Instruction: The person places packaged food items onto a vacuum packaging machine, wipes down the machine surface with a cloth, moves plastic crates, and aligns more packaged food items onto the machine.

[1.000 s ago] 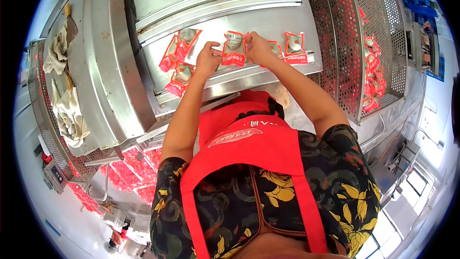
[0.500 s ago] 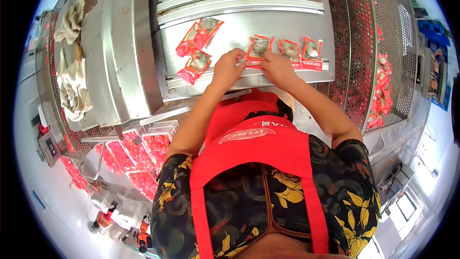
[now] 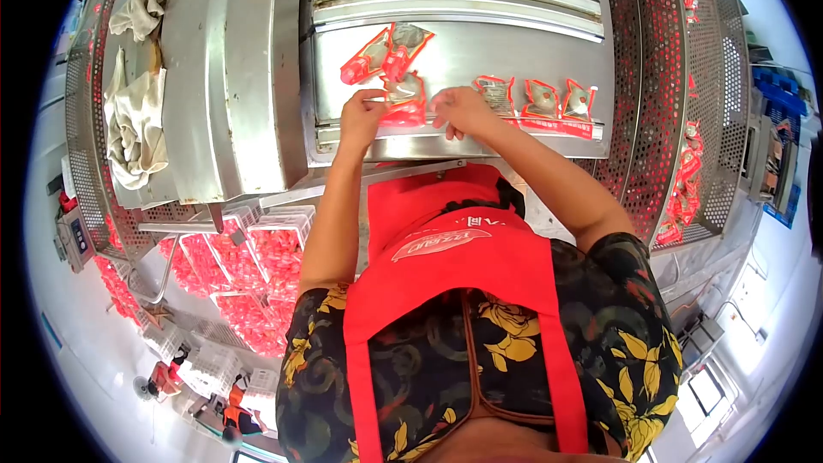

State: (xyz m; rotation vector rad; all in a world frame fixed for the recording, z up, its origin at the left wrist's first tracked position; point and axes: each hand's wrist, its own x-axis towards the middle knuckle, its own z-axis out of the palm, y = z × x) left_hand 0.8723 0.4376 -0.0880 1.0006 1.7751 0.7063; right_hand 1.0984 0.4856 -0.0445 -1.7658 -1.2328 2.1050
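Observation:
A red-edged food packet (image 3: 405,100) lies at the front bar of the metal work surface. My left hand (image 3: 363,117) pinches its left edge between thumb and fingers. Just to the right of this packet is my right hand (image 3: 461,111), its fingers bent and apart with nothing visible in them. Two more packets (image 3: 390,53) overlap behind the pinched one. Beyond my right hand, a packet (image 3: 495,96), a second packet (image 3: 541,99) and a third packet (image 3: 578,101) stand in a row, their red ends against the front bar.
Metal rails (image 3: 459,2) cross the work surface behind the packets. On the left metal ledge lie pale cloth gloves (image 3: 137,129). A perforated metal guard (image 3: 634,60) rises at the right. White crates (image 3: 283,221) with many red packets stand low at the left.
Both hands have moved off the right-hand row toward the left packets. My left hand has taken hold of the nearest left packet, now straighter at the bar.

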